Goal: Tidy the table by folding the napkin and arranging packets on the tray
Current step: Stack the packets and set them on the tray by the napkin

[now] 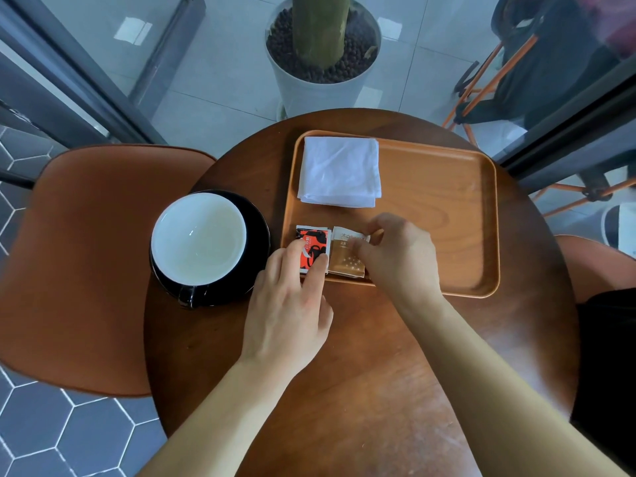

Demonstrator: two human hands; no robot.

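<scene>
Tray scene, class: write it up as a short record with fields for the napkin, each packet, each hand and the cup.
tray: wooden, on the round table
napkin: white, folded, far left corner of tray
red packet: near left corner of tray, left hand fingers resting on it
brown packet: right beside the red one, right hand pinching its top edge
cup: empty, on black saucer, left of tray

A round wooden table (361,373) is flanked by a brown chair (86,270). Grey floor tiles (220,80) are lit by daylight; a potted plant (321,53) is set beyond.
</scene>
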